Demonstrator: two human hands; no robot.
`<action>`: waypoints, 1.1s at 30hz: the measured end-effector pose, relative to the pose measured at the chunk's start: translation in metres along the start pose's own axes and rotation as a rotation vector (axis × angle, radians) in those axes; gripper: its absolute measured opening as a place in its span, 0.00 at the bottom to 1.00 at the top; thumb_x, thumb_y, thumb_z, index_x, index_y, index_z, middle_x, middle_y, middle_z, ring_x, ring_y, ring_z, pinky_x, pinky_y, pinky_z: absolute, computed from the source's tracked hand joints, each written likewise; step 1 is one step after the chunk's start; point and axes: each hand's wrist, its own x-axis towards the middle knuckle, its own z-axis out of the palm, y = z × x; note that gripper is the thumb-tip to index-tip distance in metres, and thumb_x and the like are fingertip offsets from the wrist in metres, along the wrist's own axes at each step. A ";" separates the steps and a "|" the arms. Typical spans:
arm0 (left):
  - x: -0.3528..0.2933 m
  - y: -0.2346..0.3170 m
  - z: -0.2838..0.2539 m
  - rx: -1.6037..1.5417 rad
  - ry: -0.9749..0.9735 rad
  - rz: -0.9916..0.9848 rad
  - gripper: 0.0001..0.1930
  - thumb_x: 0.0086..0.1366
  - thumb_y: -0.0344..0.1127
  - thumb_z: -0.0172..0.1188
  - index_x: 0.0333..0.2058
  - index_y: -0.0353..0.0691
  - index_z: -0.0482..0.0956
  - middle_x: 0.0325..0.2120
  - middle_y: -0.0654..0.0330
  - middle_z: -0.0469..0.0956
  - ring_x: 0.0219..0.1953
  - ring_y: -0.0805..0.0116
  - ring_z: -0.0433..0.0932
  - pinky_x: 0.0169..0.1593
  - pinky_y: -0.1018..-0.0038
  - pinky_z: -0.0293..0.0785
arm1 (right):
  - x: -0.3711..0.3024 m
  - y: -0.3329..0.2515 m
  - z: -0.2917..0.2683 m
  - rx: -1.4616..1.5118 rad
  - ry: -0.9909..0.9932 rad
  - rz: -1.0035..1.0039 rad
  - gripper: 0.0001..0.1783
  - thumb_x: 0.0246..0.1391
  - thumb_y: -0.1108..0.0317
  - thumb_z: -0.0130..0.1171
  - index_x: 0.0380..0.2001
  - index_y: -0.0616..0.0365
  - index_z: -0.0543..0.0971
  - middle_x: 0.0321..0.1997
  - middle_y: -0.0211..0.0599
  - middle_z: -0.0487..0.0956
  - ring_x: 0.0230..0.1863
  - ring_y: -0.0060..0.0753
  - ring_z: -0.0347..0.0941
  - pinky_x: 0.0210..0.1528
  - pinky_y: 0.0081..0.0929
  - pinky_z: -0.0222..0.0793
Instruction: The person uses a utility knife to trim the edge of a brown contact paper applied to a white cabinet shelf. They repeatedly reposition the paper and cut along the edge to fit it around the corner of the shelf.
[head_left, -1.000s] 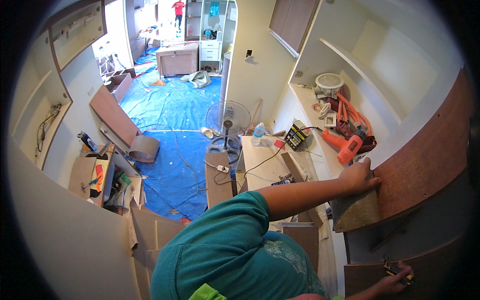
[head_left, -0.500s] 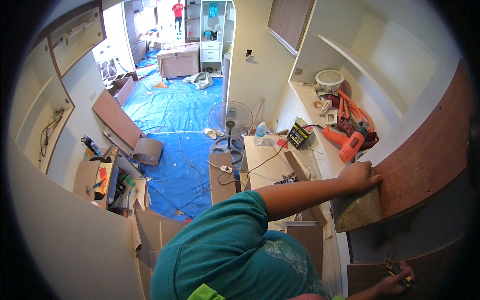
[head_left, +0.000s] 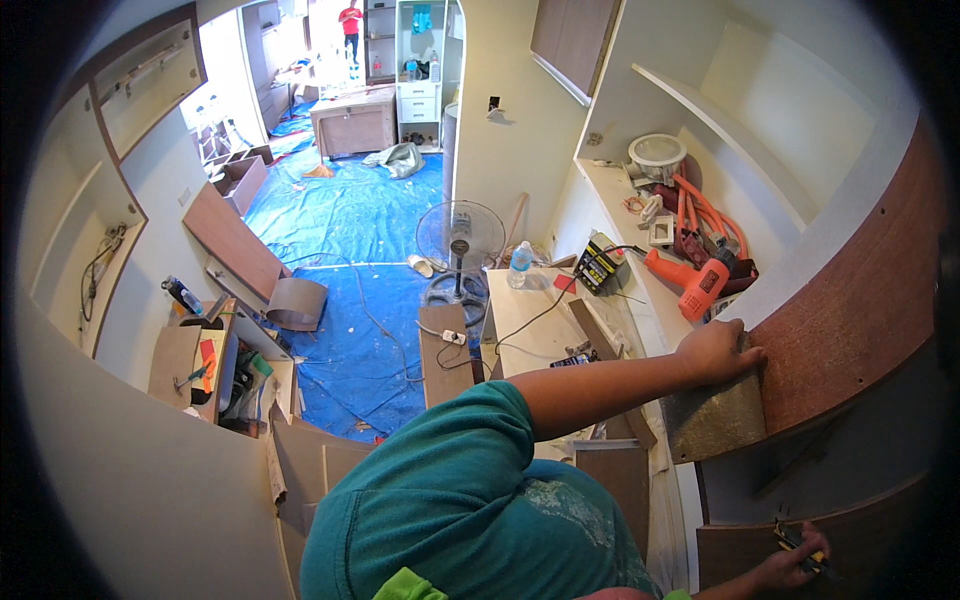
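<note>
Reddish-brown curved panel (head_left: 850,320) at right in the head view, just one, with one grey-brown piece (head_left: 715,415) at its left end, grasped by the fingers of the left hand (head_left: 712,355), and one yellow-and-black tool (head_left: 785,540) below, clenched in those of the right hand (head_left: 797,565). Around them, one orange power tool (head_left: 705,287) on the ledge (head_left: 612,205), one clear bottle (head_left: 520,266) on the worktop (head_left: 530,345), partly blocked by one bare forearm (head_left: 600,395), and, farther back, one standing fan (head_left: 460,245).
</note>
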 end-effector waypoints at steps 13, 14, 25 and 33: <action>0.002 -0.004 0.002 -0.015 0.004 0.014 0.30 0.64 0.61 0.60 0.35 0.31 0.78 0.29 0.39 0.81 0.37 0.40 0.82 0.43 0.53 0.77 | -0.002 0.007 -0.001 0.068 0.005 0.040 0.15 0.72 0.62 0.49 0.40 0.67 0.72 0.36 0.45 0.77 0.39 0.38 0.78 0.46 0.32 0.76; 0.002 -0.004 0.002 -0.017 0.003 0.013 0.30 0.64 0.61 0.60 0.35 0.31 0.78 0.29 0.39 0.81 0.37 0.40 0.82 0.43 0.53 0.77 | -0.002 0.004 0.000 0.049 0.000 0.043 0.15 0.73 0.62 0.49 0.40 0.67 0.72 0.36 0.45 0.77 0.39 0.38 0.78 0.47 0.32 0.76; 0.002 -0.006 0.002 -0.034 0.017 0.035 0.30 0.64 0.60 0.60 0.35 0.30 0.78 0.30 0.39 0.80 0.38 0.41 0.82 0.43 0.54 0.76 | -0.002 -0.002 0.000 0.027 -0.029 0.037 0.15 0.72 0.62 0.49 0.39 0.66 0.72 0.35 0.43 0.76 0.39 0.36 0.77 0.48 0.33 0.76; 0.001 -0.006 0.001 -0.045 0.011 0.040 0.30 0.64 0.60 0.60 0.34 0.30 0.78 0.29 0.40 0.80 0.36 0.41 0.82 0.41 0.54 0.76 | -0.001 -0.006 0.002 0.012 -0.018 0.021 0.14 0.72 0.63 0.49 0.39 0.66 0.72 0.35 0.44 0.78 0.38 0.36 0.77 0.46 0.31 0.76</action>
